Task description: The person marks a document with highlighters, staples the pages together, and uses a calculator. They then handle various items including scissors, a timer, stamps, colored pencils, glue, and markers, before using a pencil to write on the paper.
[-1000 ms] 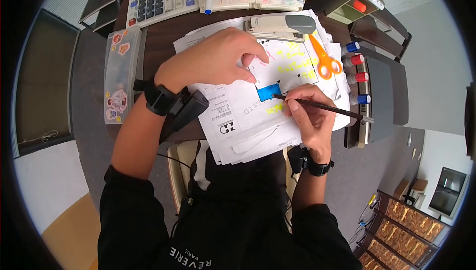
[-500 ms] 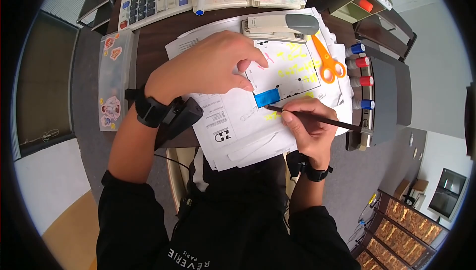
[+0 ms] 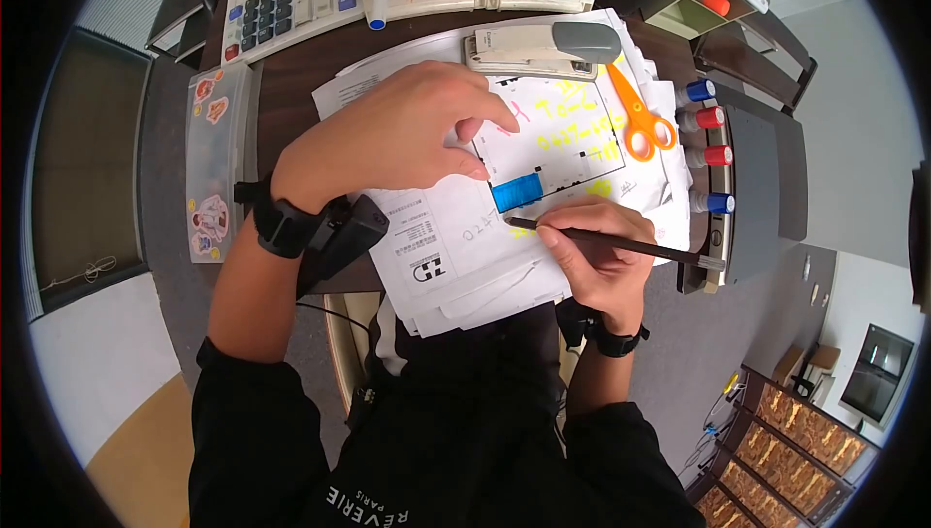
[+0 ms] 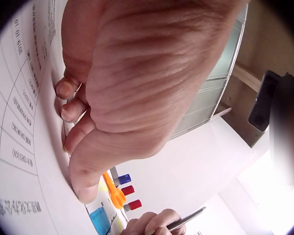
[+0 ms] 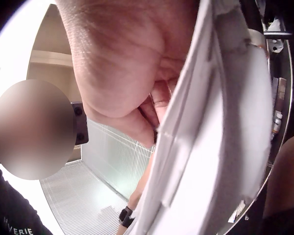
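Note:
A stack of papers (image 3: 456, 286) lies on the desk, its top sheet showing a drawn plan with a blue rectangle (image 3: 517, 192) and yellow and pink writing. The left hand (image 3: 412, 130) rests on the sheet, fingers bent loosely, thumb tip left of the blue patch; in the left wrist view the left hand (image 4: 137, 83) presses its fingertips on paper. The right hand (image 3: 606, 256) pinches a dark pen (image 3: 630, 241), whose tip is just below the blue rectangle. In the right wrist view the right hand (image 5: 122, 63) is partly hidden behind the paper edges.
A stapler (image 3: 538, 49) and orange scissors (image 3: 640, 121) lie on the papers. Behind are a calculator (image 3: 291, 2) and a pen holder (image 3: 436, 0). Several capped markers (image 3: 716, 156) stick out at the right beside a dark device (image 3: 761, 169). A stickered clear case (image 3: 218, 179) is at the left.
The pen tip has moved from the blue rectangle to just below it, toward the left. The desk items and papers have shifted slightly left in the head view. The left hand stays on the sheet.

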`<state>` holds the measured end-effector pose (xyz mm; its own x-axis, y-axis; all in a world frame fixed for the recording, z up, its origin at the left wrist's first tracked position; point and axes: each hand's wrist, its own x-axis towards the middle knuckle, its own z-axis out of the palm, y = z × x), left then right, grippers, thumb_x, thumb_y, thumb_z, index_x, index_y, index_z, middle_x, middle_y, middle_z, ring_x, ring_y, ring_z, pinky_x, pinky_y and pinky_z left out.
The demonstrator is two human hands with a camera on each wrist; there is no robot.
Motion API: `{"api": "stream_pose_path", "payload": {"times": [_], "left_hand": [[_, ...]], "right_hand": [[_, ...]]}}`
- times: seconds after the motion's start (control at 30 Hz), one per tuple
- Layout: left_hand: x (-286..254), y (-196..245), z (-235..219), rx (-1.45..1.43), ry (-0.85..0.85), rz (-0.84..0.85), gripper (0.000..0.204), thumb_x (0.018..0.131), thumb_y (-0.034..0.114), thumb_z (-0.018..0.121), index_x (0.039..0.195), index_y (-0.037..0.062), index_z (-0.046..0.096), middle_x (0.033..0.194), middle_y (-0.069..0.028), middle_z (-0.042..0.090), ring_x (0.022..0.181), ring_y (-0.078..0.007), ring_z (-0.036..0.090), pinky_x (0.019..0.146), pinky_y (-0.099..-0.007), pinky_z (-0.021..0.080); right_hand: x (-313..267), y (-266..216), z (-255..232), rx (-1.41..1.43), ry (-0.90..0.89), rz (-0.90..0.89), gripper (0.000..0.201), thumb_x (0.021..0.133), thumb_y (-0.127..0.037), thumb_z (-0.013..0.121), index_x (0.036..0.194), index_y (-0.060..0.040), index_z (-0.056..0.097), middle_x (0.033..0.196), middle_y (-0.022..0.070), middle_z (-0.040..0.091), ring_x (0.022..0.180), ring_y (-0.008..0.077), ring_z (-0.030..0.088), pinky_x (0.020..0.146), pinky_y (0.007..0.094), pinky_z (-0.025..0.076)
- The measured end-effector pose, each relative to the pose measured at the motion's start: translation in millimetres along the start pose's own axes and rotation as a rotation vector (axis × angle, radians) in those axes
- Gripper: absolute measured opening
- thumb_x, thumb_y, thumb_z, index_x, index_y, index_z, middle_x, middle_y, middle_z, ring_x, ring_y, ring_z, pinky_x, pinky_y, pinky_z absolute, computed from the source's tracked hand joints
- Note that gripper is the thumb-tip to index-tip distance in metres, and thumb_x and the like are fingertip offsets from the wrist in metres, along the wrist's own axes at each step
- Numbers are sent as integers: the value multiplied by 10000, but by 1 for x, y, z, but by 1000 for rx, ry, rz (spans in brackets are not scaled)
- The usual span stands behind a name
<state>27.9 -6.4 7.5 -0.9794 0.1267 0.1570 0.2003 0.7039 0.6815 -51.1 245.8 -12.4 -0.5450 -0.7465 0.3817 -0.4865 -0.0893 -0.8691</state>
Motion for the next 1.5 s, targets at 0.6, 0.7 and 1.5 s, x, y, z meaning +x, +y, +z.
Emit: {"api": "stream_pose_path", "payload": {"times": [0.6, 0.7, 1.5], "left_hand": [[1, 2, -1, -12, -14, -4, 434, 669, 64, 855, 1086, 53, 733, 787, -89, 618, 737, -257, 577, 738, -377, 457], [1, 2, -2, -14, -16, 1, 438, 667, 60, 855, 1086, 51, 730, 781, -87, 611, 736, -257, 576, 737, -377, 458], [0, -1, 1, -28, -4, -10, 424, 699, 88, 850, 1104, 41, 733, 737, -78, 573, 695, -245, 558, 701, -374, 453]], "right_hand": [[-2, -2, 5, -120, 69, 31, 119, 791, 50, 767, 872, -3, 699, 824, 100, 730, 685, 183, 696, 636, 268, 539], [-2, -2, 5, -88, 68, 38, 124, 789, 62, 764, 879, 4, 702, 837, 104, 733, 696, 190, 698, 654, 272, 543], [-12, -11, 22, 7, -62, -49, 149, 774, 31, 799, 876, -23, 704, 807, 107, 736, 692, 232, 706, 628, 297, 545]]}}
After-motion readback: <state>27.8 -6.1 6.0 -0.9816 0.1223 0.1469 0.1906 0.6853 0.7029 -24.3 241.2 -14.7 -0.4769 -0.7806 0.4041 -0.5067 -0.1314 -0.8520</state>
